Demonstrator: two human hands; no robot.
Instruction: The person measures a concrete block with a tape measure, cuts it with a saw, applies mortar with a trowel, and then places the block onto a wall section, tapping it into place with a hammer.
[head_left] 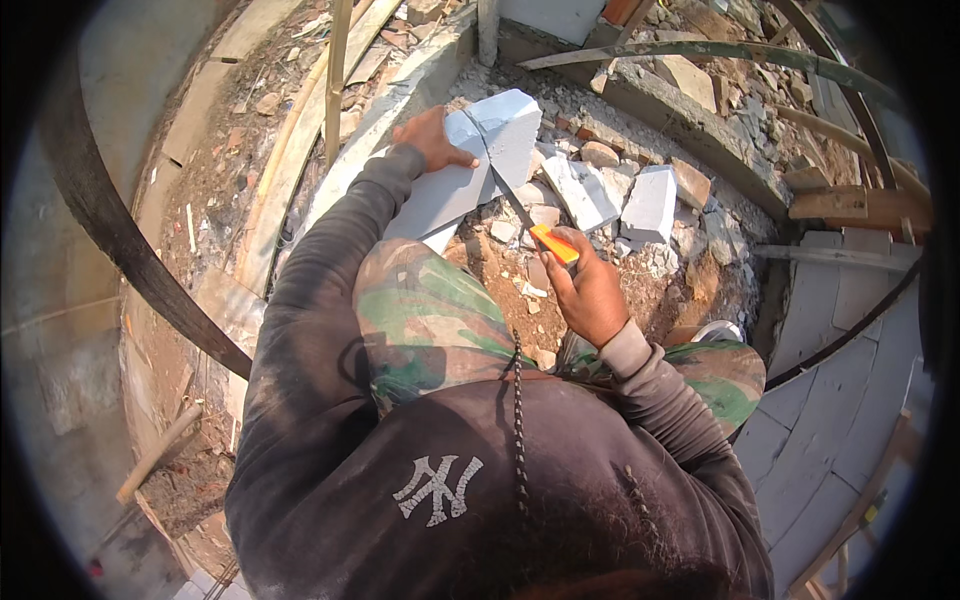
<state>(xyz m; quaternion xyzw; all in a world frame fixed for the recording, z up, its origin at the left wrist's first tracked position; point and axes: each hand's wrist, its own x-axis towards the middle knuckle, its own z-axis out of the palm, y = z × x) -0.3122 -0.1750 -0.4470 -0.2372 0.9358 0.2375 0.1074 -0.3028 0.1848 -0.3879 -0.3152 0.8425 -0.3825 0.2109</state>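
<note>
A long pale lightweight concrete block (512, 128) lies at a slant before my knees. My left hand (428, 138) grips its upper left side, with the thumb stretched over the top face. In my right hand (588, 290) is a handsaw (552, 243) with an orange handle, fingers wrapped round it. The saw's dark, narrow blade crosses the block just right of my left thumb and sits in a cut line. How deep the cut runs I cannot tell. My left leg in camouflage trousers is close against the block's lower end.
Broken pale block pieces (650, 203) and brick rubble (600, 153) lie right of the block. A concrete beam (690, 130) runs behind them. Wooden poles (335, 90) stand at the left, and a curved dark strip (140, 230) crosses there. Pale blockwork (830, 400) is at the right.
</note>
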